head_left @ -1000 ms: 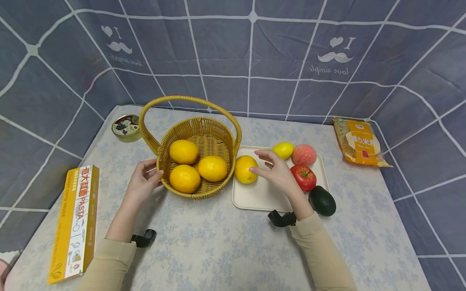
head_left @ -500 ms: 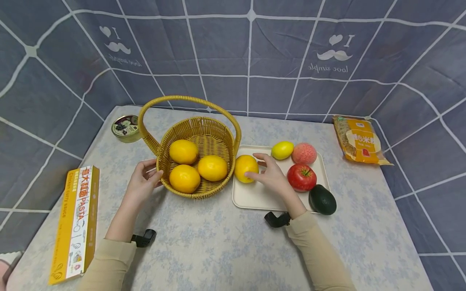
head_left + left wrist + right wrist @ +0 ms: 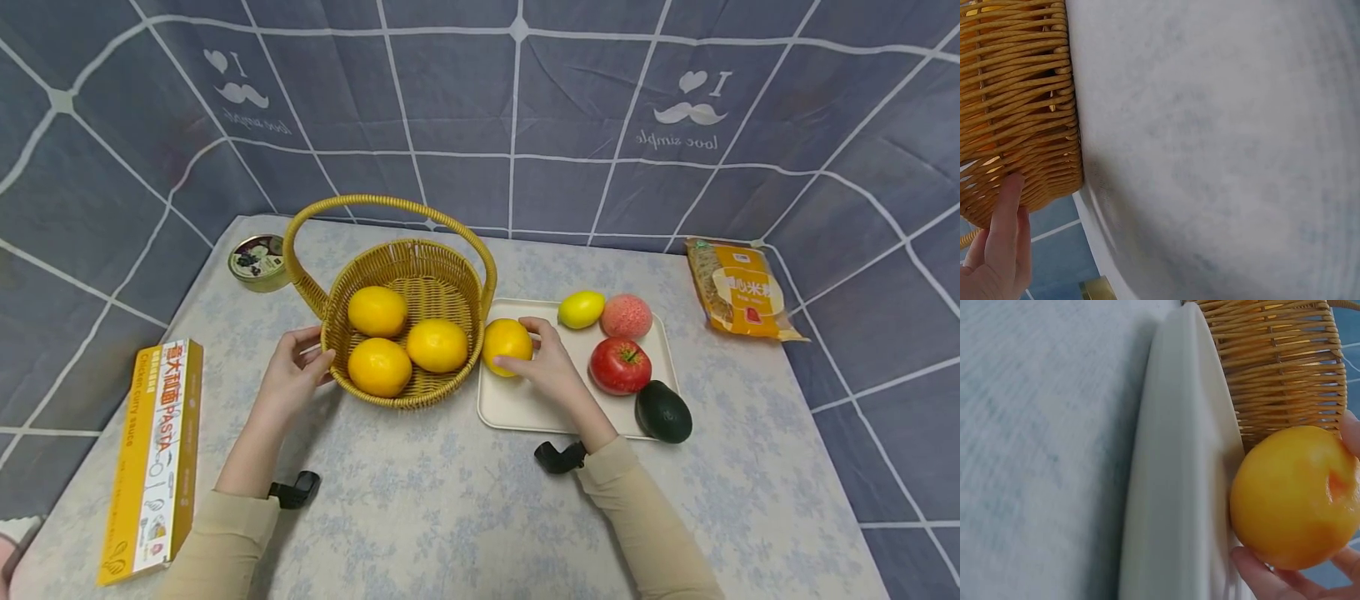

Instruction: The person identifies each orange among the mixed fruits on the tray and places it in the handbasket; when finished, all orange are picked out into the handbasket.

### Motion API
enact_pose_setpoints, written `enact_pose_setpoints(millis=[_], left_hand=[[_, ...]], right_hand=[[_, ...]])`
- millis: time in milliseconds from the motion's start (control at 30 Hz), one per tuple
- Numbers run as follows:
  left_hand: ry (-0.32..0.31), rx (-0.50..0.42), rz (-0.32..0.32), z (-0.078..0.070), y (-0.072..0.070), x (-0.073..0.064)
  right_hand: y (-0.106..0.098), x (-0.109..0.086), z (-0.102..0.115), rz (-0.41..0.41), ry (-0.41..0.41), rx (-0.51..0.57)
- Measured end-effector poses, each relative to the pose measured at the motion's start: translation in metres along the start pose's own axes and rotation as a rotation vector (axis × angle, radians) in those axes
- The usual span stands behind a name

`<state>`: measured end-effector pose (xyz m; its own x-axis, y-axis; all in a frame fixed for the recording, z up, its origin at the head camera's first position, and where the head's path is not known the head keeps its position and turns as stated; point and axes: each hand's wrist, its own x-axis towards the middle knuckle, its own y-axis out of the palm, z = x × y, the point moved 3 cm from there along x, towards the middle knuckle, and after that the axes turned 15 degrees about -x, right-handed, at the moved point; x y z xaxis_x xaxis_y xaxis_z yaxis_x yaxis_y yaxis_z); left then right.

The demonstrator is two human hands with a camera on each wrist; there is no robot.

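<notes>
My right hand [image 3: 551, 362] holds a round yellow-orange orange [image 3: 507, 347] between thumb and fingers at the left end of the cream tray [image 3: 525, 417]. In the right wrist view, the orange [image 3: 1294, 497] is close over the tray, with fingertips [image 3: 1254, 569] at its underside. Left of the tray stands a yellow wicker basket [image 3: 408, 402] with a tall handle; 3 similar oranges [image 3: 379, 367] lie inside. Against the basket's left outer side rests my left hand [image 3: 288, 375]. The left wrist view shows its fingers [image 3: 1005, 215] extended along the woven wall.
On the tray sit a lemon [image 3: 581, 309], a peach [image 3: 627, 317] and a red apple [image 3: 620, 366]; an avocado [image 3: 663, 412] overlaps its right corner. Around these are a pasta box [image 3: 153, 458], a round tin [image 3: 258, 262] and a yellow food packet [image 3: 742, 292].
My right hand has moved left and closed its thumb and fingers onto the orange. The apple and lemon have shifted slightly left. My left hand stays at the basket.
</notes>
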<state>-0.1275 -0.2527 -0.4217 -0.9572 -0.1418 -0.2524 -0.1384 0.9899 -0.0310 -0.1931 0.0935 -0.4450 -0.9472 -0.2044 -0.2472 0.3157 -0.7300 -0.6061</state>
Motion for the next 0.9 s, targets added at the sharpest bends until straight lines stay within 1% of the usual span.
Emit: enact_pose_setpoints(millis=[200, 567, 733, 900], left_hand=[[0.006, 0.008, 0.004, -0.001, 0.000, 0.000], [0.012, 0.014, 0.002, 0.000, 0.000, 0.001], [0.011, 0.016, 0.004, 0.001, 0.000, 0.001], [0.002, 0.003, 0.005, 0.000, 0.000, 0.000]], right_hand=[[0.004, 0.002, 0.000, -0.015, 0.016, 0.022], [0.001, 0.003, -0.004, -0.016, 0.040, -0.008], [-0.006, -0.003, -0.004, -0.003, 0.059, -0.003], [-0.020, -0.012, 0.007, 0.002, 0.030, -0.012]])
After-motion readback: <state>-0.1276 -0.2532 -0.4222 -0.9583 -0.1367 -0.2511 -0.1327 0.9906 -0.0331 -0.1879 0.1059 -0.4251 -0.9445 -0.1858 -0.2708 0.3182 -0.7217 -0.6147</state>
